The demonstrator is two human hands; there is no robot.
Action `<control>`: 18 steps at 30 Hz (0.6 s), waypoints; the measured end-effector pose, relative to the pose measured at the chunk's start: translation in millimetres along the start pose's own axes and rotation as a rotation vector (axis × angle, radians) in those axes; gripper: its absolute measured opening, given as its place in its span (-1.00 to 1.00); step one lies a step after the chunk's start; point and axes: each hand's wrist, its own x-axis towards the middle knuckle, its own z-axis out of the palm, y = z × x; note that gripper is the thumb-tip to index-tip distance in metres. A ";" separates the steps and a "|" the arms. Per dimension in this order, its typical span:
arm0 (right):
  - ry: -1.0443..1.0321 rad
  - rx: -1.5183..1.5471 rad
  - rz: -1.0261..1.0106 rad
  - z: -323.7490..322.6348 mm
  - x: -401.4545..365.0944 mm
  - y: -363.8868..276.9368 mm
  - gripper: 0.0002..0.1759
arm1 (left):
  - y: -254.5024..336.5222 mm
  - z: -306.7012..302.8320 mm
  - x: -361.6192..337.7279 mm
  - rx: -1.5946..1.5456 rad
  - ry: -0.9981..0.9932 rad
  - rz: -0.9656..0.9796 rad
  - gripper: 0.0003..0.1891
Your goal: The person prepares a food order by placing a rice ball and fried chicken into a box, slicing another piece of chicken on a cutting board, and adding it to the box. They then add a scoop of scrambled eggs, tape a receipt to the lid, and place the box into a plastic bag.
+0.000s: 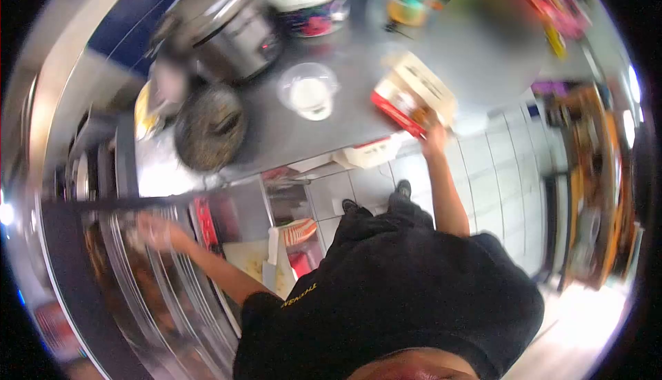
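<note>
My right hand (433, 138) holds the near edge of an open cardboard food box (396, 107), red and cream, over the front of the steel counter (289, 142). Its lid stands up at the back, and some brown food shows inside by my fingers. Out to the left, my left hand (157, 232) seems to wear a clear glove and is smeared by motion. It is at the metal rails of a glass-fronted cabinet (148, 276); whether it holds anything is unclear.
On the counter are a large cooker (238, 35), a dark round lid (210, 128), a clear bowl with white contents (309, 90) and a white-lidded tub (308, 1). Below are a cutting board (245, 259) and a knife (271, 256). Wooden shelves (603, 194) stand right.
</note>
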 end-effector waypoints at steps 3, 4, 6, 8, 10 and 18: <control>0.063 -0.020 -0.017 -24.6 21.7 -4.8 -0.56 | 116.5 -46.9 -18.1 -0.144 -0.198 -0.388 -0.57; 0.074 -0.002 -0.022 -28.0 16.7 -5.1 -0.55 | 142.9 -53.9 -31.4 -0.307 -0.350 -0.605 -0.57; 0.087 0.012 -0.024 -24.2 10.4 -22.0 -0.55 | 132.8 -18.4 -102.1 -0.445 -0.480 -0.457 -0.60; 0.106 -0.031 0.043 -24.8 2.2 -55.0 -0.54 | 126.0 15.2 -188.1 -0.876 -0.683 -0.408 -0.62; 0.038 -0.015 0.035 -42.0 10.7 -69.5 -0.55 | 166.5 -4.6 -249.7 -0.316 -0.920 0.278 -0.61; -0.109 -0.089 -0.027 -77.8 93.3 -86.2 -0.37 | 314.4 -159.6 -341.3 -0.857 -1.895 -0.945 -0.44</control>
